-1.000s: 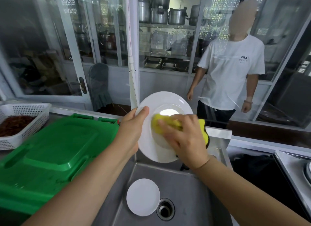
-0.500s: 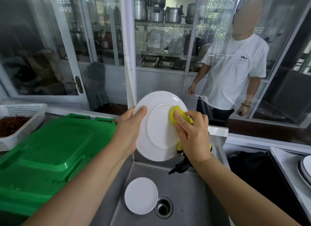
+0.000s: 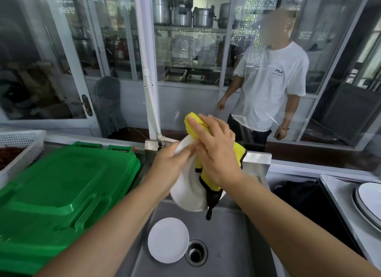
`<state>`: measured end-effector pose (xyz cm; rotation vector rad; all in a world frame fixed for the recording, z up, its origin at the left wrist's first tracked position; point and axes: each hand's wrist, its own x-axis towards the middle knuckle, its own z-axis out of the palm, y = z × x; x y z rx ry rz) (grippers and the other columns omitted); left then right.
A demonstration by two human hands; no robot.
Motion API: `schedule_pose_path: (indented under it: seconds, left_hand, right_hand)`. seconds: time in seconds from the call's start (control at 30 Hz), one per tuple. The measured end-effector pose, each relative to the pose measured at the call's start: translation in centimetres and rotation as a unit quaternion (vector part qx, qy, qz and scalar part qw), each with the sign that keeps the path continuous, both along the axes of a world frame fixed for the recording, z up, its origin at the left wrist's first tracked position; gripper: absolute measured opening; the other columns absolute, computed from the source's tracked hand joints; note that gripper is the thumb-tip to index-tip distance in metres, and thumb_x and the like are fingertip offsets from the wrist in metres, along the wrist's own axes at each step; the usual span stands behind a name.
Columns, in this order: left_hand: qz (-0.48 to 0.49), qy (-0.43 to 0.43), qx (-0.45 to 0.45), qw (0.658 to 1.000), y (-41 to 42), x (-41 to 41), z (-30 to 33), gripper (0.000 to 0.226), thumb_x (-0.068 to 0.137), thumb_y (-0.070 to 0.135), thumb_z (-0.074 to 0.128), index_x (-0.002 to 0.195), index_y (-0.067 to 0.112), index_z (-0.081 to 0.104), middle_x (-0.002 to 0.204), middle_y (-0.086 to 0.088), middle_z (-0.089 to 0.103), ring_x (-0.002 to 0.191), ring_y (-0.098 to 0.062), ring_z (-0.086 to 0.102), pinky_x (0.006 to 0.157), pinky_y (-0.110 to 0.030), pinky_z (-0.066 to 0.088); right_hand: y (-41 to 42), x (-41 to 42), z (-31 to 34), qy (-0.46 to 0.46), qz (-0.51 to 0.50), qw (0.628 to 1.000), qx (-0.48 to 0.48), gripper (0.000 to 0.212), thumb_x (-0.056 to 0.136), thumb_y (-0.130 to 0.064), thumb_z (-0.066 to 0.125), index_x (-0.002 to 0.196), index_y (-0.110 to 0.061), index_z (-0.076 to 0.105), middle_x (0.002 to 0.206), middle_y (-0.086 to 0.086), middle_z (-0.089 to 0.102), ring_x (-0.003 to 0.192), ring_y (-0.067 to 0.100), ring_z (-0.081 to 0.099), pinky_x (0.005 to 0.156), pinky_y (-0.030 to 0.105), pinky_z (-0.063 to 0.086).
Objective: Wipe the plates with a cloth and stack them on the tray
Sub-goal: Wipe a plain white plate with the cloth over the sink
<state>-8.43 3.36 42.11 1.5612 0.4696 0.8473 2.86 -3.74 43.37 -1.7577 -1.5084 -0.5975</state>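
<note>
1. Two hands work over the steel sink (image 3: 233,245). Our L hand (image 3: 169,163) grips a white plate (image 3: 188,194) by its upper-left rim, fingers curled round the edge, thumb on the near face.
2. Plate pos.: held in the air above the sink basin, tilted steeply, nearly edge-on to us.
3. Our R hand (image 3: 214,151) presses a yellow cloth (image 3: 208,173) w/ black trim against the plate's right side; fingers lie close together on top of the cloth, thumb tucked by the plate rim. Cloth's top pokes out above the fingertips; its black corner hangs below the plate.
4. A 2nd, smaller white plate (image 3: 168,240) lies flat on the sink floor, just left of the drain (image 3: 196,253).
5. Left of the sink: green plastic lid (image 3: 59,192); beyond it a white basket (image 3: 22,151) w/ dark red contents.
6. Far right: stacked dark-rimmed plates (image 3: 369,204) on a grey surface; we cannot tell if that is the tray.
7. Behind the glass: a person in a white T-shirt (image 3: 270,89).
</note>
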Motion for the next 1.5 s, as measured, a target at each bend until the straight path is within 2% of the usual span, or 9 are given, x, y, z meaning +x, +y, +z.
schedule_pose_path:
  seconds: [0.13,0.27,0.4,0.5,0.63,0.83,1.07,1.2,1.5]
  left_hand:
    - [-0.008,0.001,0.026,1.0,0.0,-0.5,0.0,0.025,0.081,0.042,0.061,0.097,0.026,0.071,0.099,-0.01,0.072,0.099,-0.029,0.066,0.093,-0.051,0.048]
    - [0.028,-0.035,0.026,0.999,0.3,-0.8,1.0,0.017,0.079,0.041,0.061,0.088,0.031,0.071,0.088,-0.002,0.073,0.079,-0.012,0.066,0.076,-0.036,0.054]
    - [0.048,-0.112,-0.008,0.993,1.0,-0.7,1.7,0.011,0.082,0.04,0.059,0.081,0.038,0.071,0.077,0.011,0.072,0.068,-0.002,0.066,0.055,-0.018,0.051]
    - [0.041,-0.114,-0.039,0.992,0.9,0.0,0.8,0.013,0.085,0.037,0.06,0.085,0.045,0.07,0.087,0.014,0.073,0.079,-0.003,0.069,0.061,-0.017,0.053]
    - [-0.033,-0.036,-0.108,0.993,2.9,-0.4,0.2,0.019,0.086,0.012,0.062,0.092,0.028,0.071,0.088,0.005,0.075,0.083,-0.016,0.069,0.067,-0.028,0.054]
    - [-0.103,0.055,-0.044,0.992,4.0,-0.2,2.4,0.044,0.062,0.035,0.078,0.102,0.017,0.069,0.1,-0.006,0.074,0.094,-0.028,0.07,0.084,-0.043,0.054]
    - [-0.083,0.075,0.086,0.99,1.8,0.8,1.5,0.01,0.081,0.023,0.075,0.089,0.025,0.069,0.082,0.01,0.074,0.074,-0.005,0.068,0.063,-0.017,0.051]
    - [-0.038,0.045,0.103,0.993,1.4,0.7,2.1,0.008,0.081,0.026,0.075,0.082,0.033,0.07,0.081,0.014,0.073,0.074,-0.003,0.067,0.066,-0.02,0.052]
    - [0.024,-0.145,-0.039,0.988,0.7,1.0,1.7,0.012,0.073,0.031,0.073,0.085,0.032,0.074,0.091,0.004,0.075,0.084,-0.012,0.071,0.066,-0.022,0.054]
  right_hand:
    - [-0.5,2.0,0.0,0.029,0.057,0.998,0.011,0.048,0.09,-0.02,0.041,0.137,-0.023,0.05,0.129,0.003,0.052,0.116,0.023,0.05,0.097,0.042,0.039]
    - [-1.0,3.3,-0.7,0.228,0.062,0.969,0.076,0.042,0.097,-0.022,0.045,0.134,-0.04,0.044,0.118,-0.009,0.047,0.106,-0.011,0.044,0.088,0.005,0.032]
    - [-1.4,3.2,-2.7,0.496,0.079,0.853,0.138,0.037,0.098,-0.026,0.048,0.126,-0.05,0.045,0.12,-0.027,0.05,0.111,-0.009,0.049,0.094,0.018,0.04]
    - [-1.5,3.1,-2.9,0.609,0.082,0.766,0.189,0.028,0.095,-0.024,0.056,0.112,-0.045,0.058,0.111,-0.014,0.064,0.103,0.008,0.062,0.083,0.026,0.053]
    - [-3.0,4.5,-1.9,0.563,0.074,0.799,0.198,0.029,0.088,-0.019,0.066,0.104,-0.043,0.064,0.099,-0.014,0.07,0.093,0.007,0.066,0.07,0.017,0.052]
    - [-3.6,4.2,-1.5,0.426,0.08,0.895,0.104,0.04,0.09,-0.022,0.063,0.117,-0.05,0.055,0.115,-0.014,0.059,0.103,-0.006,0.055,0.084,0.01,0.044]
    - [-2.4,3.5,1.2,0.059,0.025,0.998,0.027,0.034,0.093,-0.036,0.049,0.124,-0.03,0.061,0.107,-0.003,0.056,0.095,0.013,0.056,0.072,0.029,0.046]
    - [-2.3,4.5,1.4,0.182,0.058,0.979,0.066,0.029,0.094,-0.036,0.05,0.121,-0.033,0.061,0.106,-0.008,0.056,0.098,0.006,0.055,0.083,0.028,0.047]
    - [-1.6,4.2,-2.2,0.589,0.059,0.782,0.196,0.035,0.09,-0.038,0.058,0.124,-0.041,0.052,0.12,-0.006,0.062,0.106,0.01,0.061,0.09,0.034,0.052]
